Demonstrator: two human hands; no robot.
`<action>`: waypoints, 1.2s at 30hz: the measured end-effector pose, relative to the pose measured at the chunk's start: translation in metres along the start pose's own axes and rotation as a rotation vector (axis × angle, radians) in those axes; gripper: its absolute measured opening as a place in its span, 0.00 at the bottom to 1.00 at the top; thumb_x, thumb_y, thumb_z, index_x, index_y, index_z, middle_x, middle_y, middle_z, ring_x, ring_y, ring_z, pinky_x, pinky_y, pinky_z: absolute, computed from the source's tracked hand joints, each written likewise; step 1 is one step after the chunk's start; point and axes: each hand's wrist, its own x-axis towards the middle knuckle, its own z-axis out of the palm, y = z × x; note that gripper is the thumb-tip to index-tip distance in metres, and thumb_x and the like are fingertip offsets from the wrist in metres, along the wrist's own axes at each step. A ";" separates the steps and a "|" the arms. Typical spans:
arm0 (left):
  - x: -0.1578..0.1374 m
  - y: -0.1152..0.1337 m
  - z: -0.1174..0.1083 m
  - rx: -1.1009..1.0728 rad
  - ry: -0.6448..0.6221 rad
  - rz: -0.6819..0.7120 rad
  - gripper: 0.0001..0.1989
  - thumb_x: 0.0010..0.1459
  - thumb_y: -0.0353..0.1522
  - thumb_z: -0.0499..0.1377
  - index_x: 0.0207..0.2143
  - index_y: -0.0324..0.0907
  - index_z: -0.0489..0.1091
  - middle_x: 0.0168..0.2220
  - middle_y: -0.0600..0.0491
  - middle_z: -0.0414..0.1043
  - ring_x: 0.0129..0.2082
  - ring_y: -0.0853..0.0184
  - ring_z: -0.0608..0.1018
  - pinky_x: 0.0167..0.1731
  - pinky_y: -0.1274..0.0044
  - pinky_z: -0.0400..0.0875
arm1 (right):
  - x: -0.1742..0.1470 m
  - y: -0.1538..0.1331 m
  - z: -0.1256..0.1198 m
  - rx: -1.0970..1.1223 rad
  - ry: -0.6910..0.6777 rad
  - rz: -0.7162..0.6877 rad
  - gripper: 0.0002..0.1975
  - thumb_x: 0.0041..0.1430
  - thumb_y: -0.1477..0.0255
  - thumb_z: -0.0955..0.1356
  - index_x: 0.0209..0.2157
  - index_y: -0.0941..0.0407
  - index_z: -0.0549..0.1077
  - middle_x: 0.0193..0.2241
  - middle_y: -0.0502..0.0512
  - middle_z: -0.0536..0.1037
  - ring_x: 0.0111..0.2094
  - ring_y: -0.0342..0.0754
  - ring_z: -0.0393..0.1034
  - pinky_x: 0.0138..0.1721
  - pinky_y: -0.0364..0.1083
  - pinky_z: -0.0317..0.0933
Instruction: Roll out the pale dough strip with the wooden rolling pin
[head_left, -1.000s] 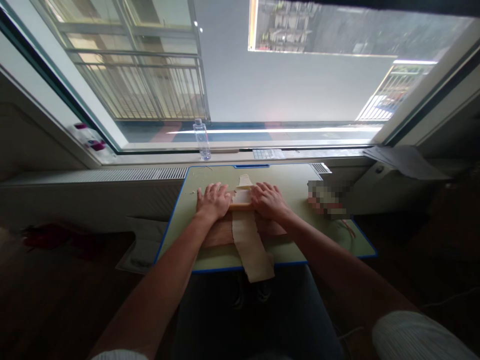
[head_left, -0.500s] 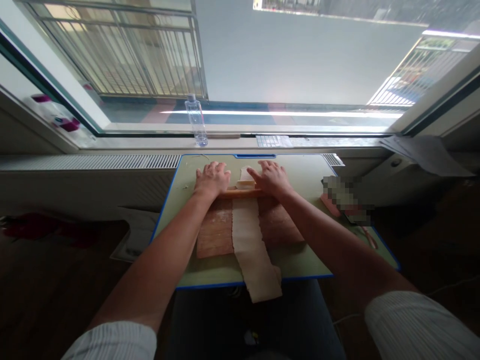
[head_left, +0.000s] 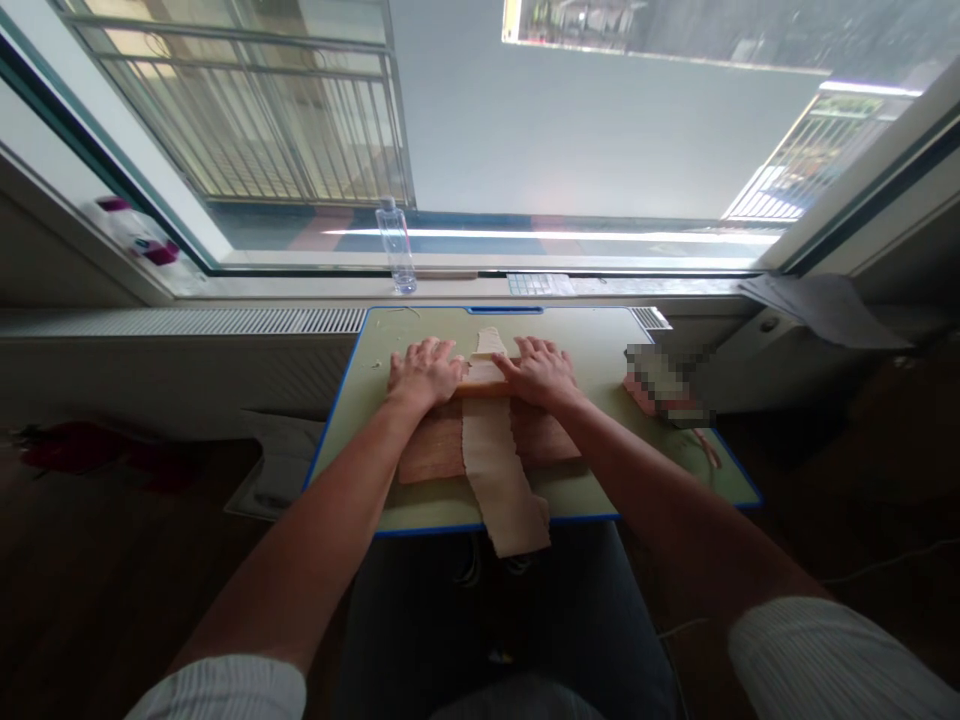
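Note:
A rolling pin (head_left: 484, 389) lies crosswise over a long, pale, flat strip of dough (head_left: 491, 455) with uneven edges. My left hand (head_left: 426, 374) rests palm down on the pin's left part, fingers stretched forward. On its right part lies my right hand (head_left: 538, 372), also flat, its thumb pointing inward over the dough. Both palms hide the pin's ends. Beneath the dough is a reddish-brown wooden board (head_left: 431, 445). The strip's near end hangs past the front edge of the light green table (head_left: 367, 400), and its far end extends beyond the board.
Blurred items (head_left: 667, 385) sit at the table's right side. A clear bottle (head_left: 396, 245) stands on the windowsill beyond, and a white container with purple parts (head_left: 142, 232) is at far left. Papers (head_left: 829, 305) lie on the right. The table has a blue rim.
My hands and the rolling pin have moved a little toward me along the dough. More of the strip's far end shows. The camera view has shifted slightly.

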 end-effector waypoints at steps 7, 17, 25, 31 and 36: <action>-0.040 0.004 0.007 0.036 0.106 0.006 0.29 0.72 0.46 0.43 0.69 0.52 0.66 0.73 0.45 0.63 0.72 0.49 0.64 0.71 0.46 0.52 | -0.042 0.001 0.008 -0.101 0.119 -0.055 0.38 0.74 0.44 0.56 0.71 0.54 0.65 0.69 0.65 0.69 0.68 0.66 0.59 0.68 0.64 0.53; -0.021 0.005 0.003 0.015 0.063 -0.016 0.30 0.71 0.48 0.42 0.69 0.53 0.67 0.73 0.45 0.63 0.72 0.48 0.65 0.70 0.45 0.52 | -0.023 0.001 0.004 -0.054 0.074 -0.039 0.36 0.74 0.44 0.56 0.71 0.50 0.66 0.70 0.64 0.68 0.68 0.67 0.60 0.67 0.67 0.53; 0.031 0.002 0.000 -0.017 0.043 -0.016 0.30 0.71 0.48 0.44 0.68 0.51 0.67 0.72 0.43 0.64 0.69 0.47 0.67 0.68 0.45 0.57 | 0.030 0.002 0.000 -0.008 -0.006 0.007 0.40 0.74 0.42 0.52 0.73 0.53 0.63 0.73 0.65 0.64 0.71 0.66 0.56 0.69 0.67 0.49; 0.058 -0.001 0.002 -0.008 0.008 -0.021 0.30 0.72 0.49 0.44 0.68 0.51 0.67 0.72 0.43 0.63 0.69 0.47 0.68 0.68 0.47 0.59 | 0.059 0.004 0.004 0.026 0.002 0.010 0.41 0.74 0.42 0.53 0.70 0.57 0.65 0.70 0.68 0.66 0.70 0.66 0.57 0.70 0.67 0.49; 0.059 -0.001 0.003 -0.014 0.006 -0.031 0.30 0.72 0.50 0.44 0.67 0.50 0.67 0.71 0.42 0.64 0.68 0.46 0.68 0.67 0.47 0.59 | 0.060 0.004 0.004 0.055 -0.010 0.016 0.42 0.73 0.40 0.53 0.70 0.56 0.65 0.71 0.67 0.66 0.70 0.66 0.58 0.70 0.68 0.49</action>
